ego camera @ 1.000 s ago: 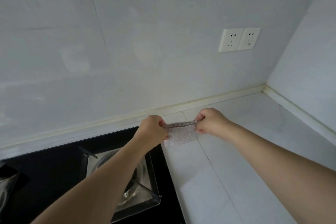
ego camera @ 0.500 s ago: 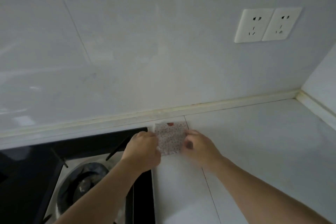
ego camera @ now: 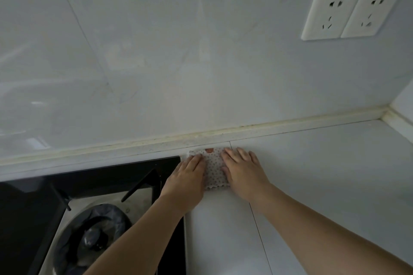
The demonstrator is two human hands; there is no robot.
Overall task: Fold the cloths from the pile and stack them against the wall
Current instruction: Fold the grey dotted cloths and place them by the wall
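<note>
Dotted white folded cloth (ego camera: 214,168) pressed flat under outstretched fingers of left hand (ego camera: 187,177) and right hand (ego camera: 243,171), on pale countertop (ego camera: 312,174) beside wall (ego camera: 178,62). Black stove (ego camera: 89,196) just left; twin sockets (ego camera: 350,14) upper right.

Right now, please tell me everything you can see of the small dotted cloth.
The cloth is small, white with small dark dots and one reddish mark at its far edge. It lies folded flat on the countertop, close to the wall strip, beside the stove. The left hand and right hand press it flat with straight fingers.
</note>
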